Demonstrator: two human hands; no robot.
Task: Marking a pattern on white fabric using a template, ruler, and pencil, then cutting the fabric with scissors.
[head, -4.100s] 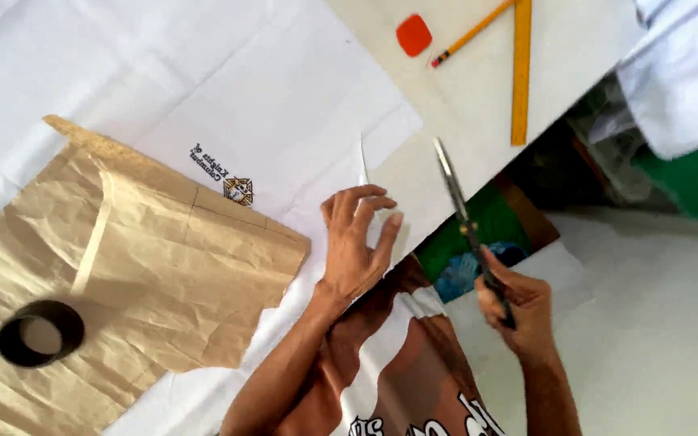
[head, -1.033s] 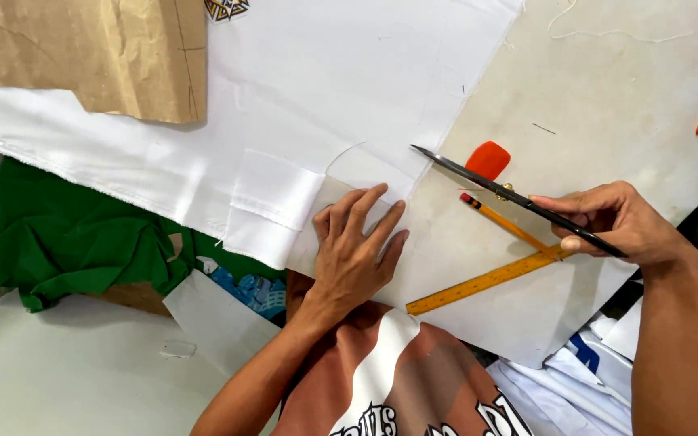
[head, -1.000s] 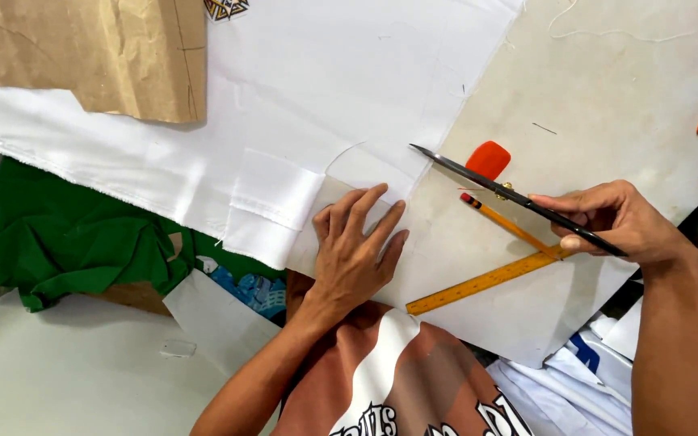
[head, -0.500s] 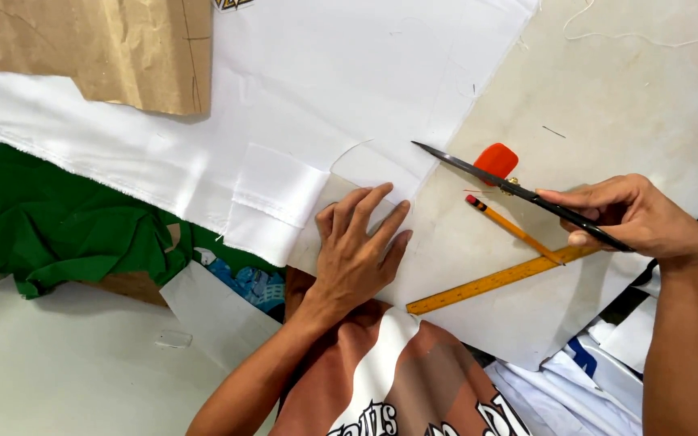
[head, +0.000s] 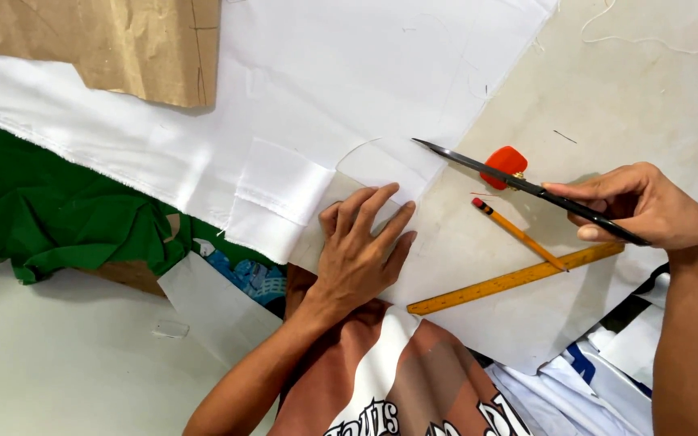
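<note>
I see the left hand (head: 361,254) pressed flat, fingers spread, on the white woven cloth (head: 300,105) near the near edge of the pale worktable (head: 624,81), holding nothing, only pinning it down. The right hand (head: 640,206) has its fingers curled tight around the handles of the long dark steel scissors (head: 519,184), blades together as far as I can tell, tip just touching the cloth's cut edge. The cutting step looks in hand to me; the next move calls for opening the blades and feeding them along the curved line beside the left fingers. A yellow pencil (head: 519,234) and yellow wooden ruler (head: 519,278) lie just beside.
</note>
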